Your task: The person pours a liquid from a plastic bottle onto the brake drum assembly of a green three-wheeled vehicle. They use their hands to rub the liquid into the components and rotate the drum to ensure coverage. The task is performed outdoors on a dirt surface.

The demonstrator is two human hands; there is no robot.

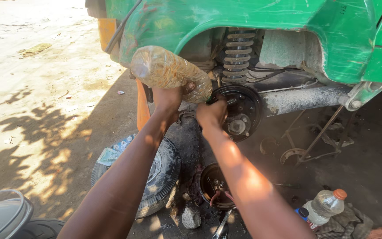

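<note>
my left hand is clamped round a tilted plastic bottle of yellowish liquid, just left of the brake hub, where my right hand presses, fingers curled together.

Wheel lies left of drum, both below backplate; bottle right

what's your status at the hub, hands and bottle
Left hand grips tilted plastic bottle, neck toward brake hub. Right hand on hub's rim. Removed wheel lies on the ground below.
</note>
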